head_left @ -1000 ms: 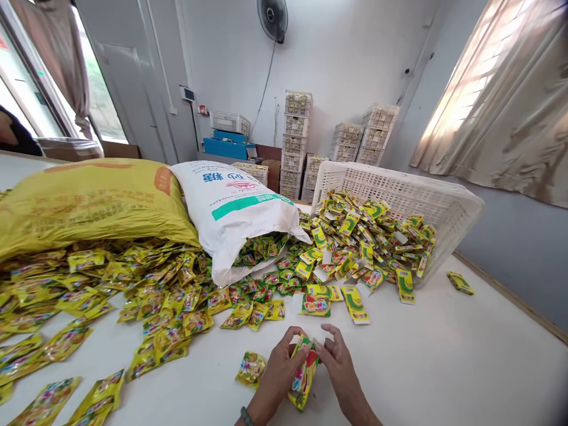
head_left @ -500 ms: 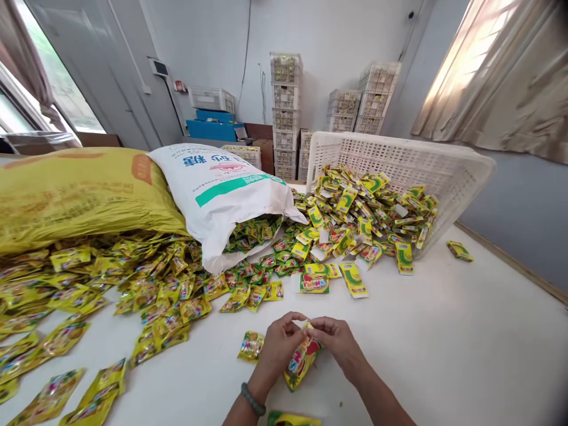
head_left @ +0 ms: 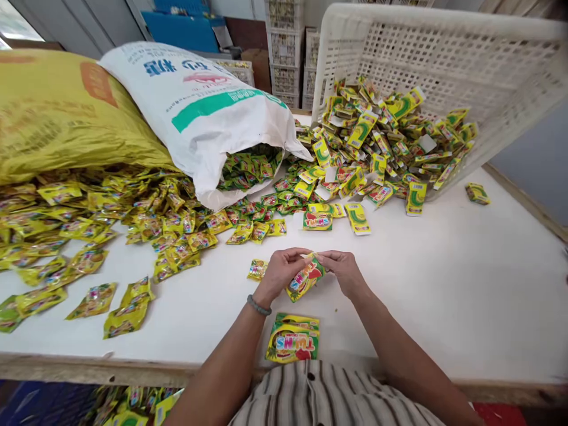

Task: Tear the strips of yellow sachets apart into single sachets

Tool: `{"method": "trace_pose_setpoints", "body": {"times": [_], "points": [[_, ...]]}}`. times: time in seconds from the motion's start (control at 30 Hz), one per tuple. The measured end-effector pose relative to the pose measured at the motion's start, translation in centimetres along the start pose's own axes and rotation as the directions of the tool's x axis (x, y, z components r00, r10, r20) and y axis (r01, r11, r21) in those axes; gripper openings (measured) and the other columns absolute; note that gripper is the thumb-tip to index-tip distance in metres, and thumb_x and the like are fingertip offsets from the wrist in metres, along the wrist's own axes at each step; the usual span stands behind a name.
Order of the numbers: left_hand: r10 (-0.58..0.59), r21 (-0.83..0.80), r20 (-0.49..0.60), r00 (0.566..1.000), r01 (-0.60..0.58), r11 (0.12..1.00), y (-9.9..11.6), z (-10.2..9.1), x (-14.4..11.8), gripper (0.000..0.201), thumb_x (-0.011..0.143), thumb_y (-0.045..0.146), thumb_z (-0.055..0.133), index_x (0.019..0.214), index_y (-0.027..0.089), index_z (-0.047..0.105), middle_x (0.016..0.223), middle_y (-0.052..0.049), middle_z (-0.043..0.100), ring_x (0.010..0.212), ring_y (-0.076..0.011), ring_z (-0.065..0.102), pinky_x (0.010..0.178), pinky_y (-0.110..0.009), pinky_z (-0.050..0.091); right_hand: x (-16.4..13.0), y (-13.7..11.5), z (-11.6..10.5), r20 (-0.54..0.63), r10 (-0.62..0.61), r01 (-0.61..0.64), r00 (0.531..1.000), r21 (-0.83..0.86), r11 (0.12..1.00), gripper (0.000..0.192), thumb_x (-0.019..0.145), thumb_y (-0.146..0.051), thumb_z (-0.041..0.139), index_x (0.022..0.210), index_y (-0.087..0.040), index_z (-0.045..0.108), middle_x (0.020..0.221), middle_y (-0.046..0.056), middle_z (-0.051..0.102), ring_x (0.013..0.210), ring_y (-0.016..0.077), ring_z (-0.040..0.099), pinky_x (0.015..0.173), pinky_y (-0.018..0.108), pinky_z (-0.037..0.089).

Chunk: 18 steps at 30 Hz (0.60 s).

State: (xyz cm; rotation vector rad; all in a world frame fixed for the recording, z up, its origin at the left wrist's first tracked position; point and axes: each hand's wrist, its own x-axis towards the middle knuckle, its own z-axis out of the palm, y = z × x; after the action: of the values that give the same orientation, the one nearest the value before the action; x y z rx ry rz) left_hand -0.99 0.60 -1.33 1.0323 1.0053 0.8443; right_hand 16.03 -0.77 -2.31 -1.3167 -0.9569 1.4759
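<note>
1. Packets are piling up near the tabletop (head_left: 444, 307) edge: a finished green pack (head_left: 293, 341) is now showing there.
2. Both hands are still holding the small packet (head_left: 305, 278) above the tabletop, left hand (head_left: 278, 273) and right hand (head_left: 341, 271) fingers pinching its top.
3. Farther off, loose packets (head_left: 248, 207) are spilling from the white sack (head_left: 208, 112) and tipped basket (head_left: 444, 53), as before.

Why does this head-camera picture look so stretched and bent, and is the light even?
Head view: the wide lens bows the table edge and tilted white basket; soft, even light, barely any shadow under the left hand and right hand holding the packet; the corners darken, and the far packets lose detail.
</note>
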Motion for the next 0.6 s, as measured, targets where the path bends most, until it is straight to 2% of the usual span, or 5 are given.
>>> {"method": "trace_pose_setpoints", "body": {"times": [0.13,0.33,0.47,0.6], "points": [[0.062,0.037,-0.043,0.997,-0.061,0.997,0.0,0.2,0.0,0.044,0.067,0.044,0.077,0.097,0.011,0.072,0.07,-0.006,0.069,0.063,-0.0162,0.061,0.057,-0.025,0.047,-0.1,-0.3,-0.2,0.035,-0.09,0.092,0.995,-0.07,0.993,0.028,0.068,-0.042,0.076,0.084,-0.02,0.079,0.076,0.003,0.075,0.07,0.0175,0.064,0.072,0.032,0.05],[0.117,0.105,0.0,0.993,-0.117,0.988,0.0,0.5,0.0,0.044,0.069,0.045,0.077,0.097,0.012,0.074,0.071,-0.005,0.07,0.061,-0.0152,0.06,0.055,-0.024,0.047,-0.1,-0.6,-0.9,0.011,-0.075,0.075,0.997,-0.015,0.997,0.023,0.064,-0.038,0.079,0.078,-0.02,0.079,0.07,0.001,0.074,0.065,0.0159,0.062,0.068,0.031,0.048],[0.117,0.06,0.001,0.993,-0.116,0.991,-0.2,0.4,0.0,0.045,0.068,0.043,0.078,0.098,0.011,0.074,0.073,-0.005,0.071,0.062,-0.015,0.061,0.058,-0.025,0.048,-0.1,-0.7,-1.0,0.039,-0.107,0.109,0.993,-0.055,0.992,0.021,0.065,-0.038,0.079,0.078,-0.022,0.079,0.075,0.001,0.074,0.068,0.0162,0.063,0.07,0.032,0.048],[0.108,0.017,-0.052,0.993,-0.107,0.994,-0.3,0.6,-0.2,0.046,0.065,0.043,0.08,0.095,0.01,0.075,0.074,-0.007,0.072,0.064,-0.0157,0.062,0.059,-0.025,0.049,-0.2,-1.0,-1.0,0.073,-0.178,0.187,0.981,-0.155,0.97,0.02,0.069,-0.037,0.075,0.081,-0.021,0.079,0.077,0.001,0.073,0.072,0.0166,0.062,0.07,0.031,0.047]]}}
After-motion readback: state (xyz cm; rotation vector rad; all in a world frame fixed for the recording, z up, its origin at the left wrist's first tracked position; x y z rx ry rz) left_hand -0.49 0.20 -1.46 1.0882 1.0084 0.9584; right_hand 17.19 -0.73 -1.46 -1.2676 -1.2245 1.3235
